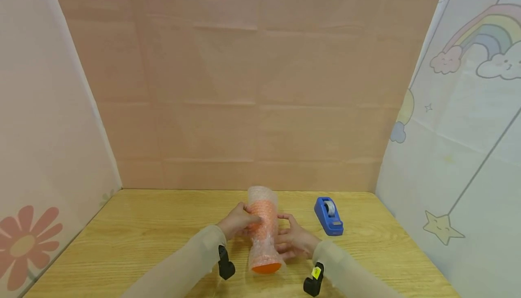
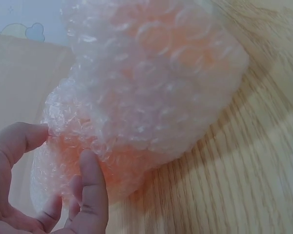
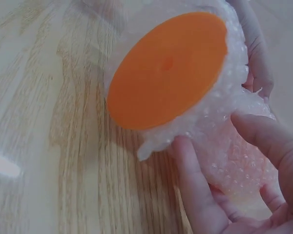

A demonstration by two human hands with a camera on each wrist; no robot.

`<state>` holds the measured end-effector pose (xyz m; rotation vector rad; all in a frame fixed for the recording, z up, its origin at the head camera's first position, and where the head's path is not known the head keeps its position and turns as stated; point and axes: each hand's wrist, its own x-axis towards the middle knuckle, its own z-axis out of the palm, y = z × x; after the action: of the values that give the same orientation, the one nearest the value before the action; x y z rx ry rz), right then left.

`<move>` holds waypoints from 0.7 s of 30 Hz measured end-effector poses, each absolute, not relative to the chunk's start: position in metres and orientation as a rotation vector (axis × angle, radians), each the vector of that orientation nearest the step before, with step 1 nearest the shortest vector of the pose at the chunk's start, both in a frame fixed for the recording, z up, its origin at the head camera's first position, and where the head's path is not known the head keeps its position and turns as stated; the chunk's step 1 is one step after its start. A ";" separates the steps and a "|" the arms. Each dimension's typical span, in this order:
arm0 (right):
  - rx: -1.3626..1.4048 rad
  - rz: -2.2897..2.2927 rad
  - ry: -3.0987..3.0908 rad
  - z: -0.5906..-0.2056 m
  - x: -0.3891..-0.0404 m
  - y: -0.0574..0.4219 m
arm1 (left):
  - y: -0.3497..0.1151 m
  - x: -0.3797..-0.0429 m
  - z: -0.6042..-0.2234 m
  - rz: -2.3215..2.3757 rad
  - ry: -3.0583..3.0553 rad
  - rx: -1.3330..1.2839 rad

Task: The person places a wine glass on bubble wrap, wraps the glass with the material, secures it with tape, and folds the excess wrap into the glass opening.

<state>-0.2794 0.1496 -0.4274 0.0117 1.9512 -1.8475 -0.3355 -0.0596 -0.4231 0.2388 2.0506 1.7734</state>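
An orange vase-shaped object (image 1: 264, 219) wrapped in clear bubble wrap (image 2: 136, 83) lies lengthwise on the table, narrower in its middle. Its flat, round orange end (image 3: 168, 73) faces the near side, uncovered by the wrap. From the left, my left hand (image 1: 239, 222) holds the bundle around its middle, thumb on top. My right hand (image 1: 298, 240) holds the opposite side with bent fingers spread along the wrap. In the right wrist view, a fingertip (image 3: 184, 146) sits at the wrap's loose edge beside the orange end, and the thumb lies against the wrap.
A blue tape dispenser (image 1: 329, 216) with a roll of clear tape stands to the right of the bundle. The wooden table (image 1: 163, 225) meets a pinkish-tan backdrop (image 1: 252, 85) at its far edge. Printed curtains flank both sides.
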 end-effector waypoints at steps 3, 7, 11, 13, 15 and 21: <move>0.009 -1.842 1.981 -0.427 -0.280 0.148 | -0.061 -0.336 -0.424 1.777 2.043 0.230; 0.017 -1.806 2.072 -0.425 -0.280 0.147 | -0.063 -0.337 -0.425 1.798 2.006 0.235; 0.048 -1.720 2.207 -0.419 -0.281 0.147 | -0.062 -0.338 -0.425 1.805 1.977 0.224; 0.066 -1.682 2.259 -0.417 -0.282 0.147 | -0.062 -0.338 -0.425 1.803 1.970 0.211; 0.073 -1.665 2.281 -0.415 -0.282 0.147 | -0.062 -0.339 -0.426 1.798 1.969 0.197; 0.070 -1.624 2.301 -0.411 -0.280 0.144 | -0.062 -0.340 -0.429 1.801 1.944 0.175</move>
<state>-0.2798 0.1441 -0.4114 0.0698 2.3005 -1.6238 -0.3401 -0.0619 -0.4285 0.1750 1.9437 1.8007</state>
